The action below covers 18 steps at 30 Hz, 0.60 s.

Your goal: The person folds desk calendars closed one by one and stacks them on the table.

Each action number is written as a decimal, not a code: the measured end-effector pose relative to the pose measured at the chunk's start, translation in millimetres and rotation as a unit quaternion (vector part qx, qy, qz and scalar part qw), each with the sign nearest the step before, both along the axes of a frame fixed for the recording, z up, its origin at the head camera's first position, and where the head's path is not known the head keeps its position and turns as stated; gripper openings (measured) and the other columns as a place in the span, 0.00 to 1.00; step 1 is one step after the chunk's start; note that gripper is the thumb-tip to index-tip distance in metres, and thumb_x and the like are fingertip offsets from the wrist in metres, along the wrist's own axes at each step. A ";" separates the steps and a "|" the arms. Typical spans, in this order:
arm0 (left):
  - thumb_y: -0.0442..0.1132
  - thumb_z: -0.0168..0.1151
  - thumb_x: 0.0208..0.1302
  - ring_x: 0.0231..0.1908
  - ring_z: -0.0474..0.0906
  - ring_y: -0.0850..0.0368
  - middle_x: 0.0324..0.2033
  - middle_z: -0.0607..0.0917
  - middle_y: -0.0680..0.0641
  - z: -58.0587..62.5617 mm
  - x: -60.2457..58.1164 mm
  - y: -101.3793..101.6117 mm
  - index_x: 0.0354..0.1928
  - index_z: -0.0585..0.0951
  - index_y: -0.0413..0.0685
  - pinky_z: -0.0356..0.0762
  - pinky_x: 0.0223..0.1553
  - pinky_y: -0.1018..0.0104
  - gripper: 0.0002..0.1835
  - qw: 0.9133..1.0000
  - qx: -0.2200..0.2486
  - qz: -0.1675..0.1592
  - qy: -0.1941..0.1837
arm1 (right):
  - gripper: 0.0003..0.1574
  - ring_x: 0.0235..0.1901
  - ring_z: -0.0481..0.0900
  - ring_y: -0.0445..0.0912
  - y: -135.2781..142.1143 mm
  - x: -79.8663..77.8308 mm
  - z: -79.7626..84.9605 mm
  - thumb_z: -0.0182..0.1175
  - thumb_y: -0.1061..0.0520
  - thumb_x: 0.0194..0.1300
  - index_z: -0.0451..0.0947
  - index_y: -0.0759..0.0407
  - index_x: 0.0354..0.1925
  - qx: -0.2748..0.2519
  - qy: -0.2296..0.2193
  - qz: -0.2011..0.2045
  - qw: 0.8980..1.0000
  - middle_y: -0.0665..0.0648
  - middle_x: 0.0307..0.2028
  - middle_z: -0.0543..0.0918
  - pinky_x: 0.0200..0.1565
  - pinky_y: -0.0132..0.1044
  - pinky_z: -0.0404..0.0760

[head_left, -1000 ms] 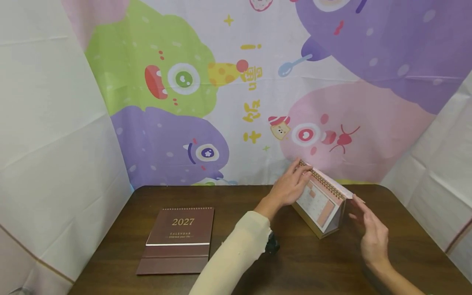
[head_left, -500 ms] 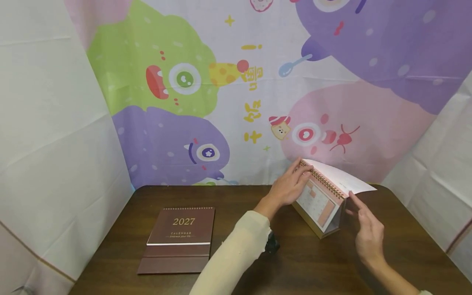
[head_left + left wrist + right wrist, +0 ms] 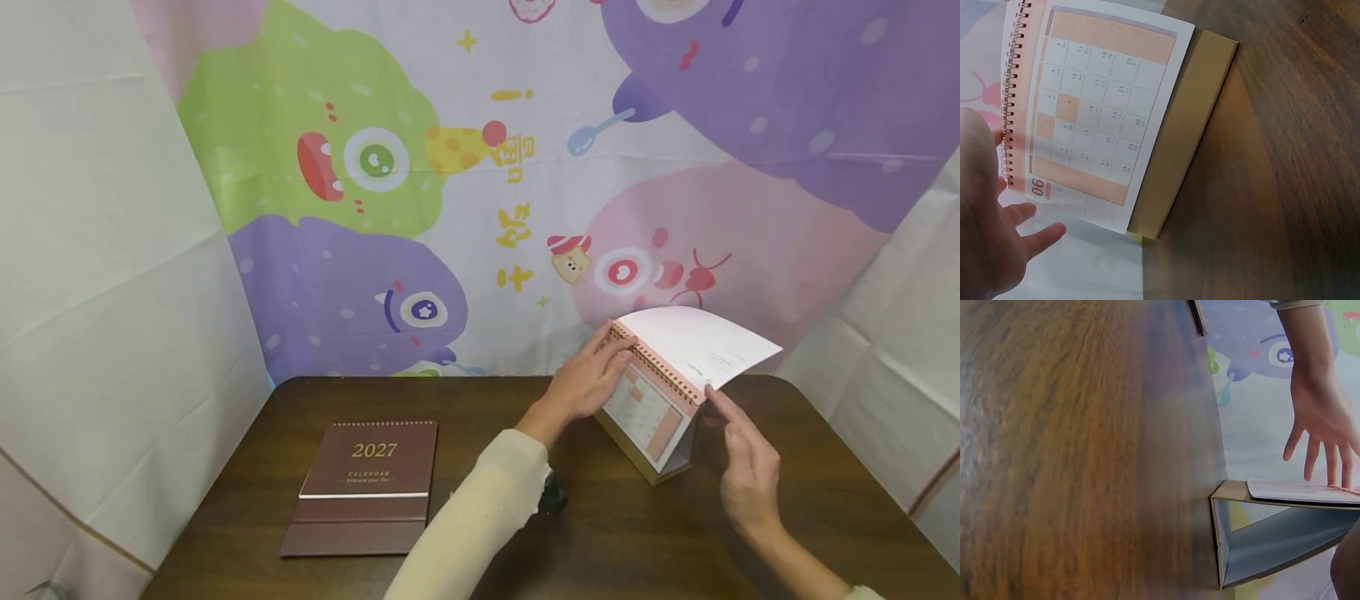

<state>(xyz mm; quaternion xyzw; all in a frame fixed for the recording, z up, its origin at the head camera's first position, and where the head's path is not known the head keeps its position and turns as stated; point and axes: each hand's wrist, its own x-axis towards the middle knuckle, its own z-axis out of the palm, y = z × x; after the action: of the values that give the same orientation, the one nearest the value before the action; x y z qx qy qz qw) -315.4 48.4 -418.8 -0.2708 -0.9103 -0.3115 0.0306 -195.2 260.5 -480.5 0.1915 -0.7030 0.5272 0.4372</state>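
Observation:
A desk calendar [image 3: 645, 417] with a pink coil-bound top and a tan base stands like a tent at the right of the table. Its front shows the month page "06" [image 3: 1094, 106]. A white leaf [image 3: 697, 337] fans up and back from the coil. My left hand [image 3: 588, 379] rests its spread fingers on the coil's left end. At the coil's right end, the index fingertip of my right hand [image 3: 753, 479] touches the lifted leaf's near corner. In the right wrist view, the calendar's hollow side faces the camera, with the left hand [image 3: 1319, 409] beyond it.
A maroon "2027" calendar [image 3: 375, 454] lies flat at the left of the brown wooden table [image 3: 615, 550]. A cartoon-printed cloth [image 3: 517, 192] hangs right behind the table's back edge. White cloth walls [image 3: 112, 275] close in both sides.
The leaf has risen from behind the coil, swinging up and back to show its white face. My right hand has shifted slightly left; the left hand has stayed on the coil.

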 end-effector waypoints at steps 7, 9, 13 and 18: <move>0.63 0.28 0.92 0.89 0.62 0.44 0.94 0.48 0.54 -2.3 1.2 -0.6 0.88 0.66 0.75 0.67 0.86 0.38 0.32 1.000 0.003 0.000 0.003 | 0.28 0.67 0.84 0.30 -1.8 -1.2 1.5 0.42 0.73 0.80 0.80 0.80 0.68 0.013 0.011 -0.005 1.000 0.39 0.71 0.86 0.74 0.21 0.74; 0.63 0.28 0.92 0.89 0.62 0.44 0.94 0.49 0.54 -2.6 1.5 -0.5 0.88 0.67 0.74 0.68 0.86 0.38 0.32 1.000 0.003 -0.001 0.005 | 0.29 0.68 0.84 0.30 -2.1 -1.1 2.1 0.43 0.74 0.79 0.81 0.79 0.68 0.020 0.017 -0.006 1.000 0.39 0.71 0.86 0.75 0.21 0.74; 0.63 0.28 0.93 0.89 0.62 0.44 0.94 0.48 0.54 -3.9 0.5 0.1 0.89 0.65 0.73 0.69 0.86 0.40 0.32 1.000 0.001 -0.005 0.009 | 0.27 0.71 0.83 0.31 -2.9 -1.3 3.5 0.44 0.76 0.76 0.81 0.83 0.65 0.039 0.037 0.002 0.999 0.40 0.71 0.86 0.76 0.22 0.74; 0.63 0.27 0.93 0.90 0.60 0.43 0.95 0.44 0.55 -7.8 -0.9 0.7 0.90 0.60 0.73 0.67 0.87 0.41 0.32 1.000 0.002 -0.013 0.009 | 0.27 0.74 0.82 0.34 -3.5 -2.8 2.8 0.45 0.80 0.72 0.81 0.86 0.62 0.055 0.055 0.011 0.997 0.42 0.71 0.87 0.79 0.25 0.73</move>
<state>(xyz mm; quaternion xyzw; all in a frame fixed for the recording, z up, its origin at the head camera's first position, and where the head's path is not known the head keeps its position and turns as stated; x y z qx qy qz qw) -316.3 49.0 -426.6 -0.2858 -0.9056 -0.3115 0.0352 -197.9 257.0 -477.7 0.2517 -0.7040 0.4811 0.4578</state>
